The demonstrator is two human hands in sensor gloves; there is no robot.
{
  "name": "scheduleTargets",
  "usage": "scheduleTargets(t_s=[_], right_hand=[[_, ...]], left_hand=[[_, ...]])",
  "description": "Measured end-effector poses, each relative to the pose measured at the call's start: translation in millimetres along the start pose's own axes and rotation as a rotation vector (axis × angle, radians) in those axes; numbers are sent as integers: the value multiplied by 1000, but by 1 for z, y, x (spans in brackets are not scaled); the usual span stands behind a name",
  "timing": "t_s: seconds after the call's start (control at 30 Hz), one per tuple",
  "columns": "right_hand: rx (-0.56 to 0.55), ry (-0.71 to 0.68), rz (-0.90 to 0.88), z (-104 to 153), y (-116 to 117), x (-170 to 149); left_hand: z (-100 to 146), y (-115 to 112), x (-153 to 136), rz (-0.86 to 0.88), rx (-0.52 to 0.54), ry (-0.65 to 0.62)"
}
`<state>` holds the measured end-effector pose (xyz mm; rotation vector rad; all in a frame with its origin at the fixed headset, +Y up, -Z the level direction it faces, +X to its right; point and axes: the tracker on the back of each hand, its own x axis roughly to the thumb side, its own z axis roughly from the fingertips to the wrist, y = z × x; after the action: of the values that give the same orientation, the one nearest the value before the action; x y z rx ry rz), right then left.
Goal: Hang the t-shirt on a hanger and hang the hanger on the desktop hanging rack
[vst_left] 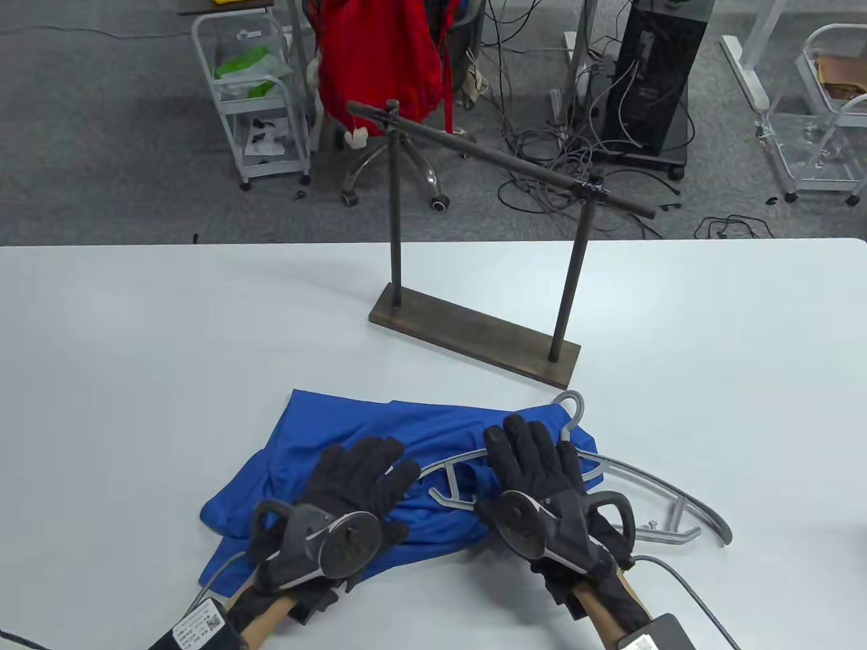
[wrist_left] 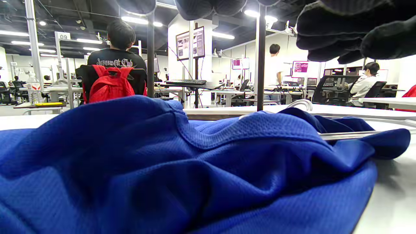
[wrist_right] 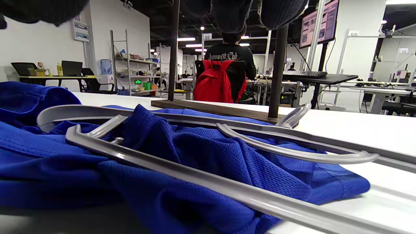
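A crumpled blue t-shirt (vst_left: 339,433) (wrist_left: 182,162) (wrist_right: 201,156) lies on the white table near its front edge. A grey plastic hanger (vst_left: 650,491) (wrist_right: 208,177) lies across the shirt's right part, its hook (vst_left: 574,406) pointing toward the rack. My left hand (vst_left: 369,474) lies flat on the shirt with straight fingers. My right hand (vst_left: 535,453) lies with straight fingers over the hanger and shirt. The dark desktop rack (vst_left: 474,332) stands behind the shirt, its bar (vst_left: 501,159) bare.
Bare white table (vst_left: 135,338) stretches to the left and right of the rack. Beyond the far edge are a chair with a red backpack (vst_left: 379,61), a white cart (vst_left: 254,95), cables and a black computer tower (vst_left: 653,74).
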<state>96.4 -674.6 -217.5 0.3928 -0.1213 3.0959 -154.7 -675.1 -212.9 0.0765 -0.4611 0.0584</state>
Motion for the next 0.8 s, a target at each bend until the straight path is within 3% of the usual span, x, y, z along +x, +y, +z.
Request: scheduleTargets(t_s=[0.27,0.57,0.8], right_hand=[[-99,36,28,-1,-8,-10],[-231,234,-7,-9,-20,-74],[-177,403,-38,-10,-10,-122]], left_hand=[[-4,-4,-9,-15,-10,31],[-6,-6,-12,-35,-43,42],[-7,-8,-14,-28,-72,59]])
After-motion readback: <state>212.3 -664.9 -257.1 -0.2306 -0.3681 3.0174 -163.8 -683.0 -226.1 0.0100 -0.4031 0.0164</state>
